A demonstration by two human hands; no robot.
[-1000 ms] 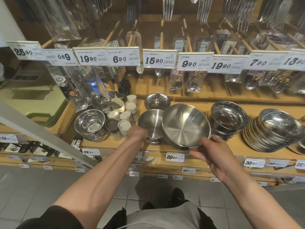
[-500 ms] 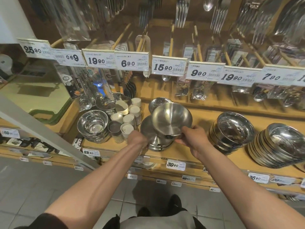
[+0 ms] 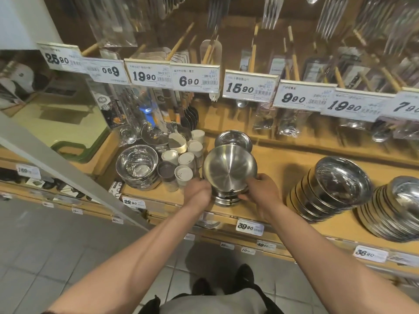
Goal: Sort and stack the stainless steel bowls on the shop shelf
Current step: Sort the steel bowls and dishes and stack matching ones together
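At the front of the wooden shelf [image 3: 283, 168] I see my left hand [image 3: 199, 192] and right hand [image 3: 260, 189] curled round the rim of the top bowl [image 3: 229, 171], which sits tilted on a short bowl stack [image 3: 226, 199], shakers [image 3: 183, 168] just beside it.

Upper rail tags [image 3: 195, 79] read 25.90, 19.90, 6.90, 15.90, 9.90; shelf-edge tags [image 3: 249, 227] 22.90, 39.90, 36.90

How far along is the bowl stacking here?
Done: stacks at left and right stand nested. In hand: left hand and right hand seat a brushed bowl on the centre stack. Left: the small bowl behind it.
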